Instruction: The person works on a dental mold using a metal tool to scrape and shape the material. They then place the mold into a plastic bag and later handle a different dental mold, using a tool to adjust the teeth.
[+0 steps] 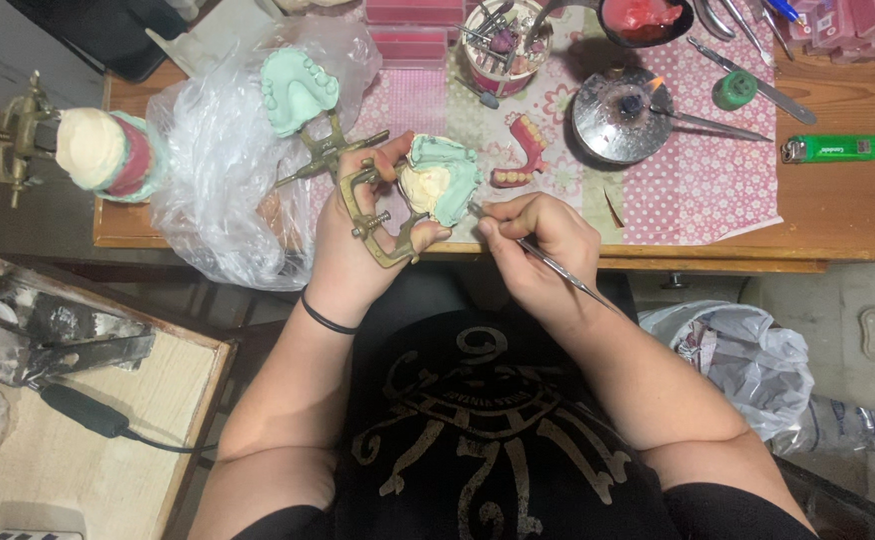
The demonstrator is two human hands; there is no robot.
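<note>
Head camera looks straight down at your two hands, held above your lap at the near edge of the wooden table (838, 215). Your left hand (353, 245) is wrapped firmly around a brass dental articulator (373, 215), thumb and fingers closed on its frame, with a black band on that wrist. Clamped in the articulator is a pale green plaster cast (448, 180) with a cream-coloured inner part, tilted toward you. Your right hand (538, 240) pinches a thin metal carving tool (548, 262) like a pen, fingers closed tight on its shaft; the tip touches the lower right edge of the green cast, and the handle runs back over your wrist.

On the table just beyond the cast lies a pink denture piece with teeth (523, 150) on a pink patterned cloth (703, 175). Farther right sits a round metal dish (618, 115) with a small flame, a long instrument resting across it. A green lighter (830, 148) lies on the bare wood near the right edge. To the left, a second green cast (300, 90) on its own articulator rests on a crumpled clear plastic bag (213, 170), and another mounted model (108, 150) stands at the table's left end.
</note>
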